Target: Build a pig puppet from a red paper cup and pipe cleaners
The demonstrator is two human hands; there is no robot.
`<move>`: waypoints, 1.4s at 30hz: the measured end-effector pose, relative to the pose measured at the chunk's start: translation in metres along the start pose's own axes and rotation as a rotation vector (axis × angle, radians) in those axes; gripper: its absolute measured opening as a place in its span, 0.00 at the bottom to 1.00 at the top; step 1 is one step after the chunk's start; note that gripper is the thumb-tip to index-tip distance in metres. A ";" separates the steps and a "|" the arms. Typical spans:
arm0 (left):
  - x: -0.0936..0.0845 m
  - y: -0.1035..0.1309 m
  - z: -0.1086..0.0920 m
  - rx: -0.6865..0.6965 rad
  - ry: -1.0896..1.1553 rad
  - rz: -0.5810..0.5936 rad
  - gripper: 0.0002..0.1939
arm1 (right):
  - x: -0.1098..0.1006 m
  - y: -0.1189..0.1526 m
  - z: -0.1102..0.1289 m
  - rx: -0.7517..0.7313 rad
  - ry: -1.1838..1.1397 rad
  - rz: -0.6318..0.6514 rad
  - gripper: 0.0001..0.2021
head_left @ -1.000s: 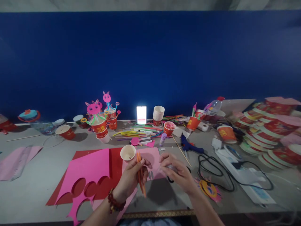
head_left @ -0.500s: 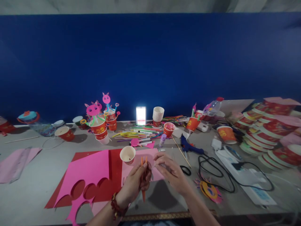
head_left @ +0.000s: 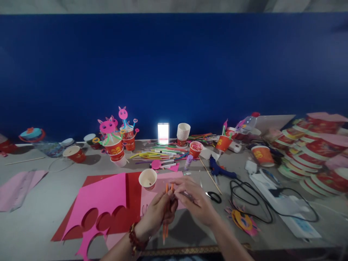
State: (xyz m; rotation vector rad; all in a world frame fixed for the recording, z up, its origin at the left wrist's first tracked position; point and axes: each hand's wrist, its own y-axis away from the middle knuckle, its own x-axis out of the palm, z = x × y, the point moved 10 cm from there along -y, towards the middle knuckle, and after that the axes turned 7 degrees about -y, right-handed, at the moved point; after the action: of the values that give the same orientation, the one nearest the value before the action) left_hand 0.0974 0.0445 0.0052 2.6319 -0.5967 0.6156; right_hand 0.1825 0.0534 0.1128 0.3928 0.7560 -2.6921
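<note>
My left hand (head_left: 159,210), with a beaded bracelet on its wrist, is wrapped round two slim orange sticks (head_left: 165,229). Their upper ends poke out above the thumb, and the lower ends hang below the fist. Close against the top of the sticks, my right hand (head_left: 194,195) has its thumb and fingertips pinched together. What lies between those fingertips is too small to make out. Just behind my hands stands a white-lined paper cup (head_left: 148,179) on a light pink sheet (head_left: 163,178). Black-handled scissors (head_left: 214,197) lie to the right of my right hand.
Pink cut-out paper (head_left: 106,192) lies on a red sheet (head_left: 133,203) at left. A blue glue gun (head_left: 220,170), its black cable and a white power strip (head_left: 282,203) occupy the right. Cup figures (head_left: 112,145), coloured sticks (head_left: 152,155) and stacked cups (head_left: 183,134) stand farther back.
My right hand has moved slightly left, its fingertips now against the tops of the orange sticks. The sticks have shifted in my left hand, and more of the scissors shows.
</note>
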 end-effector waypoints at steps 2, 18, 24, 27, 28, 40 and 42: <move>0.001 0.000 0.002 -0.016 -0.001 0.012 0.25 | 0.000 0.000 -0.001 0.006 0.002 0.015 0.07; 0.005 0.002 0.007 0.006 0.054 0.090 0.19 | 0.001 0.004 -0.003 0.010 -0.067 -0.008 0.08; 0.007 0.003 0.014 -0.086 0.080 0.116 0.21 | 0.001 0.003 0.002 -0.009 -0.071 0.029 0.08; 0.005 0.005 0.013 -0.086 0.053 0.104 0.22 | 0.004 0.003 0.003 -0.008 -0.043 0.072 0.08; 0.005 0.005 0.013 -0.081 0.042 0.096 0.23 | 0.005 0.004 0.003 -0.005 -0.039 0.076 0.07; 0.008 0.005 0.013 -0.073 -0.023 0.051 0.26 | 0.005 0.007 -0.010 0.077 -0.140 0.066 0.07; 0.005 0.006 0.015 -0.064 -0.057 0.029 0.26 | 0.005 0.009 -0.016 0.105 -0.165 0.063 0.07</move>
State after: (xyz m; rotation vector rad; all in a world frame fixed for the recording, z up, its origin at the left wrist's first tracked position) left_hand 0.1038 0.0315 -0.0029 2.5929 -0.6610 0.5231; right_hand 0.1835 0.0537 0.0941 0.2110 0.5478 -2.6713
